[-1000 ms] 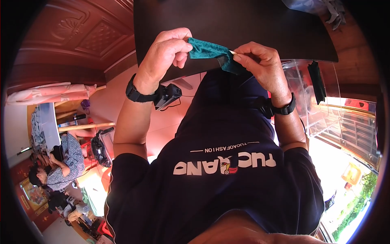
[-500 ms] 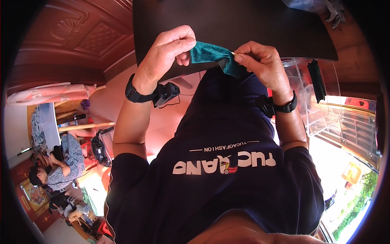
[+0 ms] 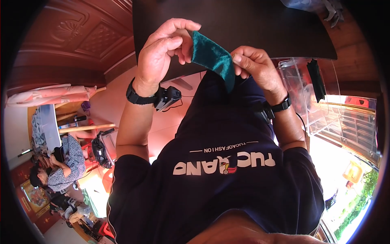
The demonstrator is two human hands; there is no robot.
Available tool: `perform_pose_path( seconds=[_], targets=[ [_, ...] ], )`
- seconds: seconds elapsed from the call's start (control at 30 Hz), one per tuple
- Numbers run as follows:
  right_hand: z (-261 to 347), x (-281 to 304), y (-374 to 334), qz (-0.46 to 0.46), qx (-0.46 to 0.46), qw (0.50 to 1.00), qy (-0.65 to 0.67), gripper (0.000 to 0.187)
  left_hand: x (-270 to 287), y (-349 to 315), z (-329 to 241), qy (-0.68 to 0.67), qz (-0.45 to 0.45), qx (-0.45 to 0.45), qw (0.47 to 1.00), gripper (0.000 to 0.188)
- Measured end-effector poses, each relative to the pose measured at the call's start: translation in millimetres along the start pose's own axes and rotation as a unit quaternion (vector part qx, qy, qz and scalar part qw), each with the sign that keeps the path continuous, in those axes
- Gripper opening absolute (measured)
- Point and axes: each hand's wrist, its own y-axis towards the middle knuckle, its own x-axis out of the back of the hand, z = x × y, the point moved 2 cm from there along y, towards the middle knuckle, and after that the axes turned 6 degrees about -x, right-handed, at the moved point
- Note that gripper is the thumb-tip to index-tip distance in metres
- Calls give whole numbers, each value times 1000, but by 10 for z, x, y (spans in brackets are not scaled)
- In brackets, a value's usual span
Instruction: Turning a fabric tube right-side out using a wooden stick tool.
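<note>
A small strip of teal velvet fabric [image 3: 210,52] hangs between my hands, above my lap and close to the dark table's edge. My right hand [image 3: 255,65] pinches its right end between thumb and fingers. One corner of the strip droops below that grip. At the other end, my left hand [image 3: 166,49] has its thumb and index finger spread apart. Its remaining fingers are curled against the left edge of the fabric, partly hidden behind it.
The dark tabletop [image 3: 243,24] lies beyond my hands. To the right, a clear plastic box [image 3: 290,81] stands beside dark folded fabric [image 3: 316,81]. Clear plastic wrap [image 3: 302,4] is at the far right. Another person in a patterned top [image 3: 73,162] sits at the left.
My left thumb and index finger have parted from their pinch on the fabric. The strip has turned to show more of its face, and its right end hangs lower.
</note>
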Motion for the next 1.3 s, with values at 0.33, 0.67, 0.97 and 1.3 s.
perform_pose_path(
  seconds=[0.33, 0.67, 0.97, 1.3],
  targets=[
    [-397, -304, 97, 187, -129, 902, 366, 25, -41, 58, 173, -1, 31, -69, 997, 21],
    [-498, -393, 85, 231, -148, 841, 465, 22, -18, 28, 218, 116, 22, -81, 990, 25],
    [-633, -370, 115, 156, -89, 907, 380, 27, 5, 11, 282, 140, -43, -48, 988, 22],
    [-367, -409, 33, 94, -59, 947, 302, 38, -81, -66, 332, 180, -112, -37, 977, 23]
  ],
)
